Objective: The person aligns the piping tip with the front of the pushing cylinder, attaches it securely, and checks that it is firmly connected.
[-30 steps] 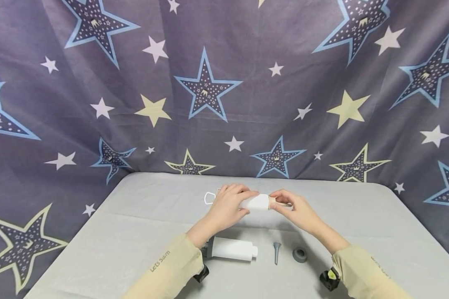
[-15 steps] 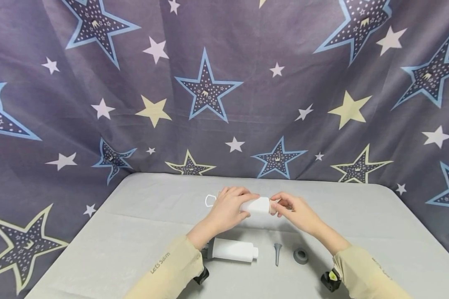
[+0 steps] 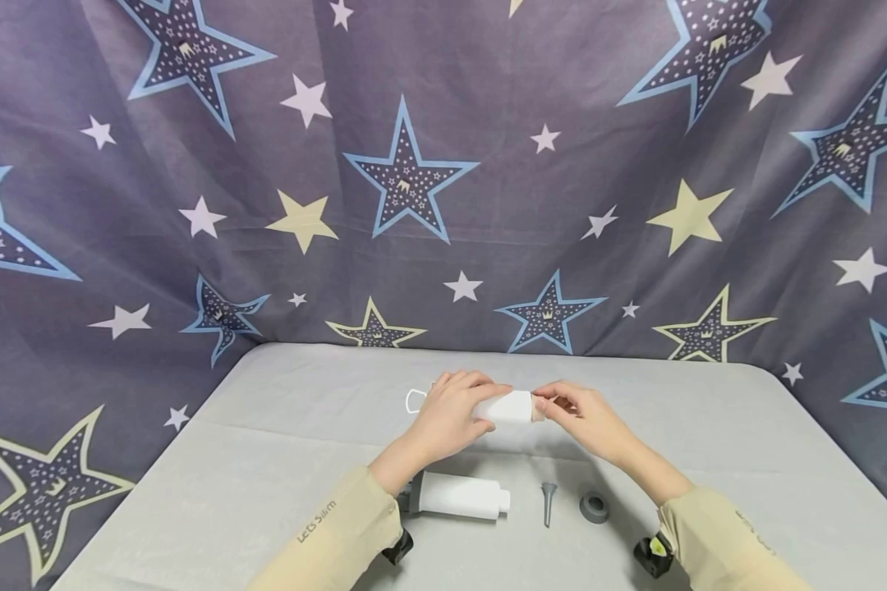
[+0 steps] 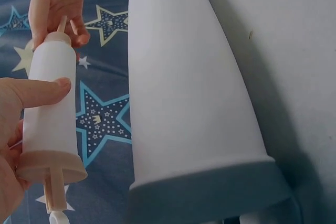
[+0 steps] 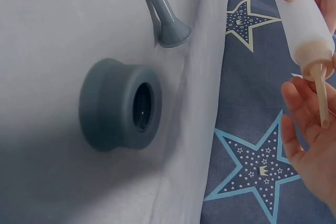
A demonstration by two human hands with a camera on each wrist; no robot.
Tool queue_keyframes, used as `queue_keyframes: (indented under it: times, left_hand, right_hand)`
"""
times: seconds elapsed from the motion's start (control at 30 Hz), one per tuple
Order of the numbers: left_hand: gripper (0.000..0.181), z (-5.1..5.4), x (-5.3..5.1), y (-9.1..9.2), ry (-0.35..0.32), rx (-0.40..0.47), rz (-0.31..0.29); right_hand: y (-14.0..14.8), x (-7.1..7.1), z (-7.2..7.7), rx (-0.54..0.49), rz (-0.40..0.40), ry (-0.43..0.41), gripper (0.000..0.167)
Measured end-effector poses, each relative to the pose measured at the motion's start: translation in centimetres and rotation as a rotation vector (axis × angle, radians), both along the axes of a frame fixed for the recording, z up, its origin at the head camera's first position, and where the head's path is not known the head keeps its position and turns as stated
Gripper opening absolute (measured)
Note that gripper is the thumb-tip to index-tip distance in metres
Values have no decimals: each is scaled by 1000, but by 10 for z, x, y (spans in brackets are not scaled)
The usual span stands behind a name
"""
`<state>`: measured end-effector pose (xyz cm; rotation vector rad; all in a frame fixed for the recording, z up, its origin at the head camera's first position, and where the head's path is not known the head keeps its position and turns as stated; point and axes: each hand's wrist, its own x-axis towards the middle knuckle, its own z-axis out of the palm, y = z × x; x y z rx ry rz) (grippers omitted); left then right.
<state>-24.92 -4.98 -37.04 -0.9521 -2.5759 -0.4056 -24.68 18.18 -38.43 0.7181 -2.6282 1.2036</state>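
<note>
My left hand (image 3: 451,410) grips a white cylinder (image 3: 513,406) held above the table, its thumb along the side in the left wrist view. A beige flange (image 4: 51,166) and a white ring (image 4: 59,217) are at the cylinder's near end there. At the other end, my right hand (image 3: 587,423) has thumb and index finger on the beige cap (image 3: 538,409). From that cap a thin beige nozzle (image 5: 320,95) points out over the right palm in the right wrist view, where the other fingers are loosely bent.
On the grey table (image 3: 192,492) lies a second white cylinder (image 3: 460,495) with a dark grey end, below my left hand. Right of it are a small grey funnel-shaped nozzle (image 3: 548,502) and a grey ring cap (image 3: 594,506). A star-patterned curtain (image 3: 503,189) hangs behind.
The held cylinder has dipped slightly. My right fingers have shifted at the beige cap, and the nozzle seen beyond them earlier is now hidden in the head view.
</note>
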Motion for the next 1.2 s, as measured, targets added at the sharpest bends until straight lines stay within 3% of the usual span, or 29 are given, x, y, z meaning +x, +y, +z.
queue_keyframes:
  times: [0.17,0.33,0.53,1.2]
  left_hand:
    - [52,0,0,-1,-13,13,-2]
    - [52,0,0,-2,-16,24,-3]
    - [52,-2,-1,-2,-9,23,-4]
    - [52,0,-1,-1,1,6,-6]
  right_hand:
    - [2,1,-1,-33,25,11,29]
    - [4,2,-1,-11,40,88,41]
    - [3,1,-2,3,35,127,38]
    - [4,4,2,-33,3,5,21]
